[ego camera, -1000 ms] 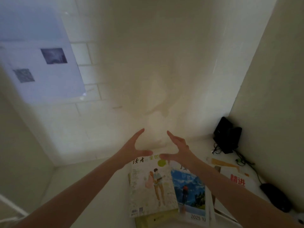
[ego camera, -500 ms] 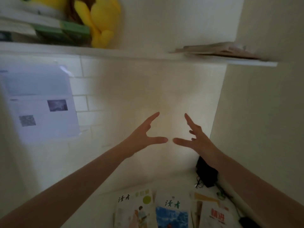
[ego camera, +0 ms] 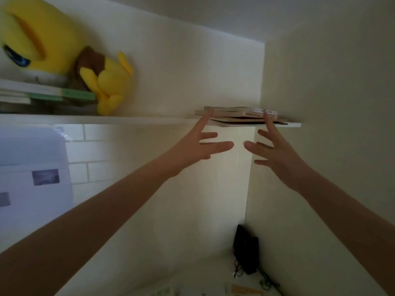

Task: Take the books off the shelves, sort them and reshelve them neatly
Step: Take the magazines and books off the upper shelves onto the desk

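Two bare arms reach up from the bottom of the view. The left hand (ego camera: 195,147) and the right hand (ego camera: 277,154) are both wide open, with fingers straight and spread apart, and they hold nothing. The two thumbs point at each other with a small gap between them.

Low down in the corner stands one black box (ego camera: 245,248) with thin wires by it.

Just past the fingertips is one white shelf (ego camera: 106,120). A small pile of books (ego camera: 233,114) lies flat at its right end, too blurry to count. One long finger of each hand reaches up to the pile; whether they touch it cannot be told.

At the left end lies a second pile of books (ego camera: 44,94), with one yellow soft toy (ego camera: 64,50) sitting on top. Below it, one sheet of paper (ego camera: 32,150) with two small dark pictures hangs on the tiled wall.
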{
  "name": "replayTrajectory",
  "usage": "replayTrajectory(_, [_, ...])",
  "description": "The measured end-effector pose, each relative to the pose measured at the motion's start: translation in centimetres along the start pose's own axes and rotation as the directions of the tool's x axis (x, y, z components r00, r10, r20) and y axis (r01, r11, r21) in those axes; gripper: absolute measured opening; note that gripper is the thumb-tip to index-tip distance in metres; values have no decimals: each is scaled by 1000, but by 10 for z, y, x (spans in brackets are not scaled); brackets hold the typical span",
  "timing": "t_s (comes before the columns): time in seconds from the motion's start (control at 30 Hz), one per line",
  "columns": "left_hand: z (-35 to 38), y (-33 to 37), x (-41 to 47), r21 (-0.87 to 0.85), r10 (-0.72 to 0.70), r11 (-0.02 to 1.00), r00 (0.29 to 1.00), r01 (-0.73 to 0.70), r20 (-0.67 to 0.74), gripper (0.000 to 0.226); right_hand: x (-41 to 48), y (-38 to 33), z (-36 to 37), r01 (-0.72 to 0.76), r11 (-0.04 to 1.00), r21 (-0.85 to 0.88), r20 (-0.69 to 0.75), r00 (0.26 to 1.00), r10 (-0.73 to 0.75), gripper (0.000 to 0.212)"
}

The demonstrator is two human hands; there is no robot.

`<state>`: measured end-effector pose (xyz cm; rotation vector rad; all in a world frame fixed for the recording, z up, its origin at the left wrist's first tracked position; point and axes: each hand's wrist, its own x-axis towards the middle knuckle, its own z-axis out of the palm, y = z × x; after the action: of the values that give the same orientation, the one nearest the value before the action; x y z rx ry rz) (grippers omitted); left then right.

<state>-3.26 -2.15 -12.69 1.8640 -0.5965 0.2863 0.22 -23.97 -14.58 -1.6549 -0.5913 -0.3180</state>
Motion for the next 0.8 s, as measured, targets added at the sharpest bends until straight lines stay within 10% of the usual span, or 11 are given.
replayTrajectory(0.33, [17, 33, 60, -13, -140, 990, 990, 141, 28, 101, 45, -11, -46, 70, 997, -16, -119, 990, -71, 97])
replayTrajectory(0.8, [24, 28, 77, -72, -110, 992, 993, 107, -40, 103, 101, -12, -55, 62, 980, -191, 196, 980, -24, 111])
